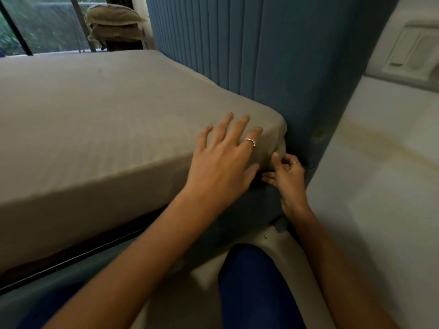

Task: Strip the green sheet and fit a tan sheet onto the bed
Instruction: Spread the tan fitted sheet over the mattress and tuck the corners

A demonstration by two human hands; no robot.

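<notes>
At the mattress corner, left hand (pixel 223 157) lies flat on tan sheet (pixel 99 110); right hand (pixel 288 176) fingers pinch its hem.

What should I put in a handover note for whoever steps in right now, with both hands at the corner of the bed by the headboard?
Left hand: open, fingers spread flat on the tan sheet just short of the mattress corner.
Right hand: lower down at the same corner, beside the blue headboard, fingers curled and pinching the sheet's hem.
Done: the tan sheet lies smooth over the mattress top and the near side; no green sheet is in view.
Left: pull the hem down and under at this corner. The other corners are out of view, so check them.
</notes>
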